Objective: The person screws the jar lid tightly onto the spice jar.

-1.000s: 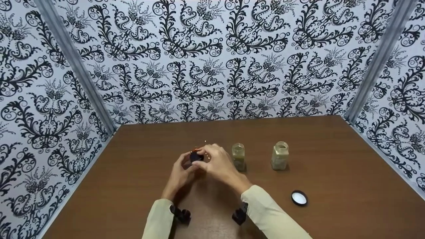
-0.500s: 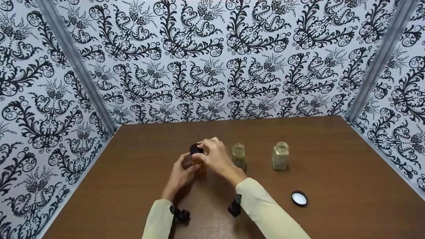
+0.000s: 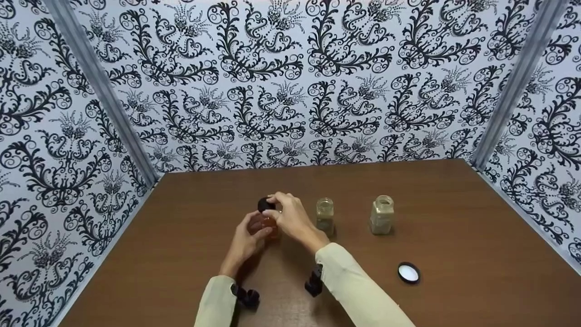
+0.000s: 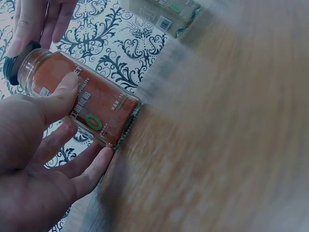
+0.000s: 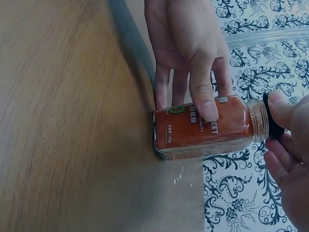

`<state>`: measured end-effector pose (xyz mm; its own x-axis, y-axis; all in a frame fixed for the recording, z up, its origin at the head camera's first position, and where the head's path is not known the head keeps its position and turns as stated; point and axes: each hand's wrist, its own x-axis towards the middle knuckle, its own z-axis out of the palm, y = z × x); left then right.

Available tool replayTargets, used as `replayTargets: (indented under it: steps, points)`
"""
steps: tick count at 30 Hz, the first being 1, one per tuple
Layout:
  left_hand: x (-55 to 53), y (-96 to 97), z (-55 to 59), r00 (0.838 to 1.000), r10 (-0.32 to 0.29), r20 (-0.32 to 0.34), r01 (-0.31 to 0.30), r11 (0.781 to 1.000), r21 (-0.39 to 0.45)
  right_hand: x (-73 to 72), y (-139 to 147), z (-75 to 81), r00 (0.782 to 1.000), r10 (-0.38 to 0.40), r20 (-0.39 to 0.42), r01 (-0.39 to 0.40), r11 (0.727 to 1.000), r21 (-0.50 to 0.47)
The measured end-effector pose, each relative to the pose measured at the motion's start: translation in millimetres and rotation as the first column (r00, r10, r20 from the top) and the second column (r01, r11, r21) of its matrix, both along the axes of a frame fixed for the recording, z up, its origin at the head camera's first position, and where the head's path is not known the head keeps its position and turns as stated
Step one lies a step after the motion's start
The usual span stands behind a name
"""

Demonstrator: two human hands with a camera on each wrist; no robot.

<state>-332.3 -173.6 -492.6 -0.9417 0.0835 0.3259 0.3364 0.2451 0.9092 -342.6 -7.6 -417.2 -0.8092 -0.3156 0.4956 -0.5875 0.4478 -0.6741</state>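
A glass spice jar (image 4: 96, 99) of orange-red powder stands upright on the table, its printed label in view in both wrist views. My left hand (image 3: 245, 243) grips its body, thumb across the label. With thumb and fingers my right hand (image 3: 294, 220) pinches a black screw lid (image 3: 265, 205) at the jar's mouth. Glass threads show below the lid, which sits slightly tilted in the left wrist view. To the right of my hands, a lidless jar (image 3: 325, 215) with greenish contents stands on the table.
Farther right stands another lidless jar (image 3: 382, 215) with pale contents. A black lid (image 3: 409, 273) with a white inside lies upturned near the right front of the table (image 3: 454, 218). Patterned wall panels (image 3: 290, 91) close off the back and sides.
The red-powder jar, earlier tipped with its lid facing me, now stands upright. The lid has risen with my right hand, and the right forearm has shifted slightly left.
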Motion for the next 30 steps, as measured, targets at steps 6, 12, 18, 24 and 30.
replayTargets:
  steps: [6,12,18,24,30]
  points:
    - [0.4,-0.4,0.5,1.000,-0.016,-0.003,0.016,0.999,0.035,-0.5,-2.5,-4.8,1.000,-0.011,0.003,0.011,1.000,-0.003]
    - [1.2,-0.8,1.6,1.000,0.004,0.006,-0.004,1.000,0.022,-0.8,-3.1,-7.6,1.000,-0.009,-0.010,0.009,1.000,-0.022]
    - [4.0,-1.1,0.8,1.000,0.004,0.018,-0.005,1.000,0.009,1.0,-2.8,-10.1,1.000,0.001,0.021,0.000,1.000,-0.024]
    - [1.6,-0.7,0.7,1.000,-0.011,0.019,0.010,0.999,0.044,-0.3,-2.6,-9.3,1.000,-0.023,0.000,0.023,1.000,-0.018]
    - [0.1,-0.3,0.5,1.000,-0.009,0.022,0.009,0.999,0.039,-0.9,-2.9,-10.3,0.998,-0.062,-0.005,0.062,0.998,-0.026]
